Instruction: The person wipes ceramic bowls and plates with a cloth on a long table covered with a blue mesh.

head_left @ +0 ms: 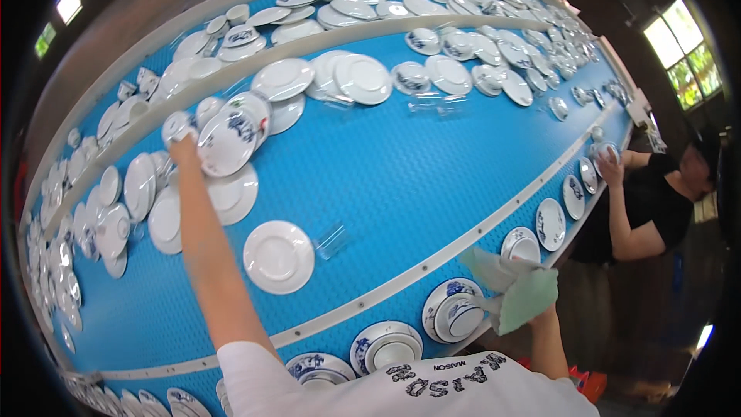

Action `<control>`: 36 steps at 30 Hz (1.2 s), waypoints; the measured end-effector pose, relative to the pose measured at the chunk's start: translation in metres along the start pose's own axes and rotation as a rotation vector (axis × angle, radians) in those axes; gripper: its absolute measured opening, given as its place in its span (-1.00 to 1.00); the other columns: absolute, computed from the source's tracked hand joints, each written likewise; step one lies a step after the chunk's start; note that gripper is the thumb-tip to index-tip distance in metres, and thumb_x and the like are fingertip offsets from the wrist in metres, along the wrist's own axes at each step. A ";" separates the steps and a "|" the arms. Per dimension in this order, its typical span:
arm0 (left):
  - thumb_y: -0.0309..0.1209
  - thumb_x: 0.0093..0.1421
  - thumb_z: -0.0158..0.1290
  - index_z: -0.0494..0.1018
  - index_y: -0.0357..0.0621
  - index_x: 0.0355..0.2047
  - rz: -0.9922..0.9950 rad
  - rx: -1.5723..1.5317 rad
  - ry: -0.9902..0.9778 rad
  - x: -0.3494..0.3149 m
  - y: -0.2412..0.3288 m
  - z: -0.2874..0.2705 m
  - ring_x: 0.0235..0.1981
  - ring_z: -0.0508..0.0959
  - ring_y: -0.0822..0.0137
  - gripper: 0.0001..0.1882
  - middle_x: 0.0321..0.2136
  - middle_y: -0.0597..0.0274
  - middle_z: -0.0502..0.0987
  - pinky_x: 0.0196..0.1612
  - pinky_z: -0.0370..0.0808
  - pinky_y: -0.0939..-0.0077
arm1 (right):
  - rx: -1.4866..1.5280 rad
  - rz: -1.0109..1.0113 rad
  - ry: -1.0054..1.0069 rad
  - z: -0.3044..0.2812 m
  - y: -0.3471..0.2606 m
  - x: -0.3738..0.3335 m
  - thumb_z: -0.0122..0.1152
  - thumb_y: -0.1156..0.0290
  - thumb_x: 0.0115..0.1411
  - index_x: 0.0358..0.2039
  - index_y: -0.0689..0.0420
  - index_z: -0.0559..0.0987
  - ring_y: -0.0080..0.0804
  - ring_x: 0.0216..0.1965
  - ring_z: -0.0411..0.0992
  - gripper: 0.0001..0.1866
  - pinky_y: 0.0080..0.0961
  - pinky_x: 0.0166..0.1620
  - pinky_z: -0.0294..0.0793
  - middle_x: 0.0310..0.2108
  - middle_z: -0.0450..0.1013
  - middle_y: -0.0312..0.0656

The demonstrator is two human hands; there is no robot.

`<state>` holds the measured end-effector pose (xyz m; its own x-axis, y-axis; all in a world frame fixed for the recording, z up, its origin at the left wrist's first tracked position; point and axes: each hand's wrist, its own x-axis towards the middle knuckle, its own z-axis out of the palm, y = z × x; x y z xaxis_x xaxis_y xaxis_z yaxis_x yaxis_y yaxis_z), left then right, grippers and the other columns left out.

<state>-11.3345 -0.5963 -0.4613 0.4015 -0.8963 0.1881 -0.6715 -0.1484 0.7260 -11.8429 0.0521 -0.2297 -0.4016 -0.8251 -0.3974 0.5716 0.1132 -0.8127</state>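
Observation:
My left arm stretches out over the blue surface, and my left hand [184, 150] closes on the near edge of a small white bowl [177, 124]. Beside that hand, a plate with blue decoration [228, 141] leans on other dishes. A pale green cloth [529, 298] hangs from my right hand [546, 316], whose fingers are mostly hidden behind it. Close to the cloth, a blue-patterned bowl on a plate [455, 318] stands in the near lane. One plain white plate [279, 257] lies alone between my arms, with a clear glass [332, 241] on its side next to it.
White rails [424, 268] split the blue conveyor [394, 177] into lanes. Plates and bowls crowd the far lanes, among them a large white plate [363, 79]. Stacked dishes [386, 347] line the near lane. On the right, a co-worker in black [644, 208] handles a dish.

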 end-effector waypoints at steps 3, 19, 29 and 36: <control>-0.25 0.13 -0.04 0.35 -0.34 -0.12 -0.183 -0.702 0.037 -0.071 0.082 -0.028 -0.28 0.49 0.28 -0.58 -0.21 0.06 0.47 -0.28 0.43 0.43 | 0.151 -0.054 -0.076 0.029 -0.021 0.032 0.08 0.16 0.10 -0.01 0.27 0.33 -0.33 -0.13 0.36 -0.46 -0.44 -0.11 0.38 -0.03 0.31 -0.08; -0.11 -0.26 0.29 0.25 -0.23 -0.12 1.317 -0.343 -0.801 -0.598 0.411 -0.116 -0.15 0.40 0.03 -0.26 -0.07 -0.07 0.30 -0.13 0.39 0.31 | 0.124 0.660 -0.489 -0.035 -0.068 0.068 0.04 0.35 0.15 -0.10 0.10 0.38 -0.48 -0.28 0.44 -0.70 -0.63 -0.26 0.48 -0.27 0.43 -0.26; 0.29 0.13 -0.50 0.33 -0.08 -0.22 -0.897 -0.808 -1.377 -0.721 0.500 -0.055 -0.83 0.34 0.50 -0.28 -0.60 0.28 0.45 -0.85 0.16 0.70 | -1.303 -1.241 -0.792 -0.118 -0.193 0.093 0.25 0.34 -0.20 -0.43 0.09 0.45 -0.25 -0.52 0.44 -0.74 -0.42 -0.49 0.42 -0.56 0.41 -0.16; 0.15 -0.09 0.05 0.34 -0.25 -0.19 0.755 -0.496 -0.630 -0.747 0.560 -0.006 -0.43 0.50 -0.01 -0.30 -0.44 -0.02 0.47 -0.37 0.44 0.28 | -0.753 -0.012 -0.451 -0.204 -0.181 0.133 0.20 0.26 -0.03 -0.22 0.12 0.48 -0.44 -0.26 0.44 -0.65 -0.53 -0.24 0.41 -0.25 0.46 -0.18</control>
<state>-12.0069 -0.0069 -0.1912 -0.4914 -0.7594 0.4264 -0.2294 0.5852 0.7778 -12.1457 0.0344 -0.2220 0.0072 -0.9506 -0.3103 -0.1190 0.3073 -0.9441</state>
